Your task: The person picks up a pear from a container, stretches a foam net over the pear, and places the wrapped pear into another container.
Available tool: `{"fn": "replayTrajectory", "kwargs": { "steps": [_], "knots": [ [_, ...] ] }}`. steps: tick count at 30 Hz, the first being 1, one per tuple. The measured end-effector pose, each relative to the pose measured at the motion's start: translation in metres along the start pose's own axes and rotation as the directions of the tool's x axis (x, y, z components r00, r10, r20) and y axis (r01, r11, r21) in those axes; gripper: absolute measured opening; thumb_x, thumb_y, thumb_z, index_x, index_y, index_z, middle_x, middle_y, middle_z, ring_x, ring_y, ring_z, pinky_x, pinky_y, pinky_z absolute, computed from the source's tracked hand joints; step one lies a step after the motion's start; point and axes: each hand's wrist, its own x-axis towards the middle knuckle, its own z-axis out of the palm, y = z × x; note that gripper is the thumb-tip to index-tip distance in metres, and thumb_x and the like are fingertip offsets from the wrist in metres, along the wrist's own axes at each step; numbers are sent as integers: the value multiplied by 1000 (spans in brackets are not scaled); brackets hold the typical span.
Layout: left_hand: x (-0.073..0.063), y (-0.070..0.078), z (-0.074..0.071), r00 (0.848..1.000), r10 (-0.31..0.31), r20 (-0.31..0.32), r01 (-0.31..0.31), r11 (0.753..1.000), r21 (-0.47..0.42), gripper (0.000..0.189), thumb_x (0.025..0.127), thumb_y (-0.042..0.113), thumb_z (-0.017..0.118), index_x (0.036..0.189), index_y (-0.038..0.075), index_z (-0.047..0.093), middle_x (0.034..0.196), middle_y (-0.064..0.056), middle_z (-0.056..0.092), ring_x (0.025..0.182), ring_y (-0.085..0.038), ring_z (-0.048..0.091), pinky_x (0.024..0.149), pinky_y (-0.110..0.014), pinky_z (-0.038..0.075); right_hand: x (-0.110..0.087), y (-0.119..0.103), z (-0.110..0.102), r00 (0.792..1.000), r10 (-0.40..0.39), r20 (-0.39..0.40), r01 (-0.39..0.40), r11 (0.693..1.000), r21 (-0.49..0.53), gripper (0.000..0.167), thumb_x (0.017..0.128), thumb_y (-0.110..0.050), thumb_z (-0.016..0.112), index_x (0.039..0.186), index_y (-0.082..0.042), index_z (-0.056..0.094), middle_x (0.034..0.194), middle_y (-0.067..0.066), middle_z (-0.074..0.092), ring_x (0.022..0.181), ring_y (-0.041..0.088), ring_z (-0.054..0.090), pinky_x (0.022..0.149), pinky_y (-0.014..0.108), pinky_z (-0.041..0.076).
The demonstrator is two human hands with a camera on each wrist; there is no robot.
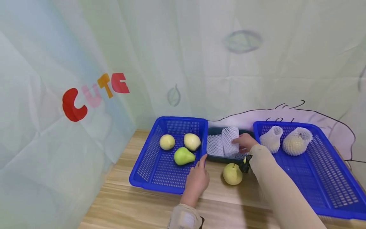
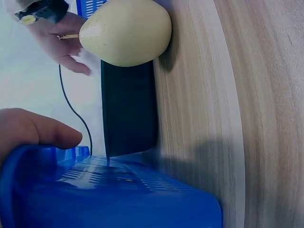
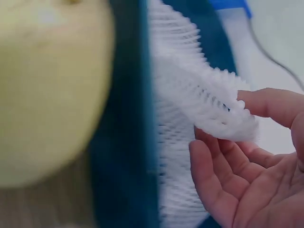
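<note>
My right hand (image 1: 246,143) pinches a white foam fruit net (image 1: 230,141), thumb on one side and fingers on the other. More foam nets (image 1: 215,145) lie beneath it in a dark green tray (image 1: 220,160). In the right wrist view, the pinched net (image 3: 209,102) leans up from the tray. My left hand (image 1: 198,179) holds the near right rim of the left blue basket (image 1: 160,188); its thumb (image 2: 50,133) shows over that rim, other fingers partly hidden. Inside this basket are a green pear (image 1: 184,156) and two pale yellow pears (image 1: 167,142).
One yellow pear (image 1: 232,174) sits on the wooden table (image 1: 217,198) in front of the tray, between my arms. To the right stands another blue basket (image 1: 311,187) holding two pears in foam nets (image 1: 296,142). A printed curtain (image 1: 183,63) hangs behind.
</note>
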Motion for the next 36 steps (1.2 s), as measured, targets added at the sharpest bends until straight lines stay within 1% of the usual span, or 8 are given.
{"fn": "replayTrajectory", "kwargs": {
  "steps": [11, 16, 21, 23, 27, 29, 33, 36],
  "knots": [
    [2, -3, 1, 1000, -12, 8, 12, 998, -63, 56, 86, 15, 55, 139, 20, 40, 127, -18, 52, 104, -39, 51, 81, -54, 43, -41, -24, -26, 984, -165, 72, 164, 986, 12, 65, 91, -22, 59, 139, 5, 26, 111, 17, 53, 87, 22, 57, 79, 39, 51],
    [2, 2, -4, 992, 62, -113, -70, 995, -68, 49, 86, 29, 62, 132, 19, 50, 128, -20, 47, 115, -37, 40, 90, -52, 36, -74, -5, -17, 959, -256, 122, 244, 964, 104, 67, 90, -19, 59, 140, 6, 22, 104, 12, 57, 81, 17, 58, 74, 36, 51],
    [7, 20, -12, 944, 188, -272, -232, 962, -141, 28, 93, 30, 53, 111, 10, 64, 92, -6, 58, 89, -23, 49, 77, -36, 42, -97, 11, -5, 936, -330, 121, 304, 933, 193, 63, 90, -17, 61, 138, 5, 27, 109, 15, 58, 87, 18, 62, 75, 37, 52],
    [12, 27, -12, 961, 175, -214, -228, 940, -255, 30, 96, 29, 48, 105, 8, 66, 81, -2, 61, 76, -17, 52, 68, -31, 44, -103, 15, -2, 930, -354, 99, 330, 923, 197, 62, 89, -19, 62, 137, 3, 30, 112, 17, 57, 89, 19, 61, 76, 36, 51],
    [18, 35, -5, 994, 102, 46, -60, 833, -550, 35, 98, 29, 42, 106, 3, 64, 80, -6, 66, 69, -14, 60, 59, -27, 48, -110, 20, 2, 922, -383, 65, 366, 913, 179, 62, 88, -25, 63, 138, -2, 33, 120, 18, 54, 97, 21, 58, 81, 36, 48],
    [21, 38, 0, 988, 86, 130, 26, 729, -684, 33, 97, 25, 44, 108, -1, 61, 83, -14, 67, 71, -20, 63, 57, -29, 50, -111, 22, 2, 912, -405, 58, 390, 903, 182, 61, 88, -25, 63, 137, -3, 34, 123, 19, 51, 102, 22, 55, 86, 38, 45],
    [25, 42, 4, 983, 52, 174, 125, 505, -854, 31, 94, 16, 49, 113, -7, 55, 89, -24, 66, 79, -32, 64, 62, -40, 53, -112, 24, 4, 886, -460, 59, 439, 873, 213, 59, 89, -24, 62, 137, -3, 36, 129, 19, 47, 109, 22, 52, 93, 41, 41],
    [26, 43, 3, 970, 46, 238, 198, 415, -888, 34, 95, 20, 46, 116, -6, 50, 91, -23, 65, 82, -29, 65, 64, -37, 53, -113, 24, 8, 870, -490, 53, 466, 853, 236, 58, 89, -22, 62, 137, -1, 36, 131, 20, 46, 110, 19, 52, 94, 37, 41]
  ]
}}
